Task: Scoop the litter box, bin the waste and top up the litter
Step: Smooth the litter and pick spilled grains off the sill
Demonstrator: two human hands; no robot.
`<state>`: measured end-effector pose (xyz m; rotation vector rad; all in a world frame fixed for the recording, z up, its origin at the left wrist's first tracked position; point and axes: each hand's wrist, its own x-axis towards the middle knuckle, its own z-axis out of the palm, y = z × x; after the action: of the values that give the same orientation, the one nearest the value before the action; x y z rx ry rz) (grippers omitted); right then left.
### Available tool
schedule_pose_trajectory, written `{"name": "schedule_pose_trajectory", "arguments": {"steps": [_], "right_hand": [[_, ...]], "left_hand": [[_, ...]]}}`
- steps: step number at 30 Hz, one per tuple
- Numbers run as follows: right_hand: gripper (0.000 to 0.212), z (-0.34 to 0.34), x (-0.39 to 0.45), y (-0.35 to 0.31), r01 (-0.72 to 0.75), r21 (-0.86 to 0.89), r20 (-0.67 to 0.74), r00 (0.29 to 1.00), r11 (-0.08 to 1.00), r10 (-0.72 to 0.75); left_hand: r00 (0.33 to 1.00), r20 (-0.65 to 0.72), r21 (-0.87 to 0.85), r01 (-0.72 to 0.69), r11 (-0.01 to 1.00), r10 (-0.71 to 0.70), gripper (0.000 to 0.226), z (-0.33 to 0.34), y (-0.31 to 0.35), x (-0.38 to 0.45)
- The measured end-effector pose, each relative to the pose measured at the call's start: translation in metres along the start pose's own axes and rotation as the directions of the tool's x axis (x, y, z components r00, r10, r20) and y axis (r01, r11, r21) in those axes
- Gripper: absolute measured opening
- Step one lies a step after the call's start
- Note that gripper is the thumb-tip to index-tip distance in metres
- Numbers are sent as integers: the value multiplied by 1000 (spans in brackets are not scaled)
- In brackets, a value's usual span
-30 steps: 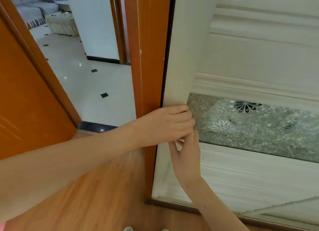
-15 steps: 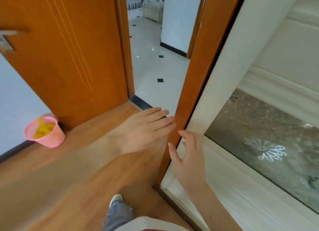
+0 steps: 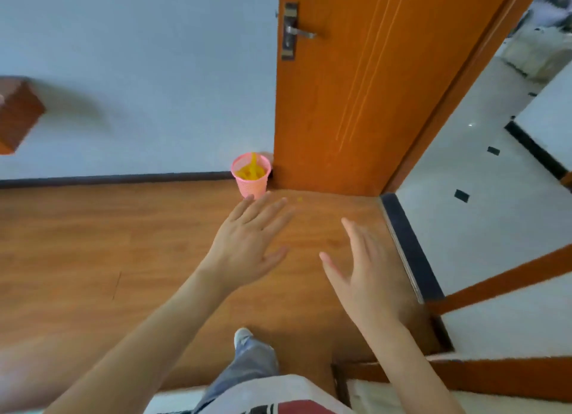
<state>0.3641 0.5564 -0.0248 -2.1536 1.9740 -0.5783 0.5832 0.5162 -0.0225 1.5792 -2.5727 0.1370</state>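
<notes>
Pale blue-grey wall (image 3: 139,73) with dark skirting (image 3: 123,178) above a wood-plank floor (image 3: 93,243), an open orange door (image 3: 356,104) with metal lever handle (image 3: 297,33), a dark threshold strip (image 3: 408,246), white tiles (image 3: 483,203) with small black insets beyond, daylit.

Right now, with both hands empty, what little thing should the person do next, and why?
Probably reach the left hand forward and down to the small pink ribbed plastic basket standing by the orange wooden door. Both that hand and the right hand are open and empty, the left one's fingertips are already close to the basket, and something yellow, perhaps a scoop, sits inside.
</notes>
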Motion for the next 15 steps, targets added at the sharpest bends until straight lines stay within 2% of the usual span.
{"name": "schedule_pose_trajectory", "arguments": {"steps": [3,6,11,15], "right_hand": [[69,23,53,-29,85,48,77,993,995,-89],[70,58,103,-63,154,125,121,978,980,-169],[61,102,170,-129,354,194,116,918,915,-380],[61,135,208,-188,456,325,160,837,829,-523]], "left_hand": [[983,-11,-41,180,983,-181,57,8,-46,-8],[930,-16,-79,364,928,-367,57,14,-92,-18],[799,-36,-77,597,798,-601,55,17,-160,-44],[651,-52,-47,756,653,-757,56,12,-197,-74]]}}
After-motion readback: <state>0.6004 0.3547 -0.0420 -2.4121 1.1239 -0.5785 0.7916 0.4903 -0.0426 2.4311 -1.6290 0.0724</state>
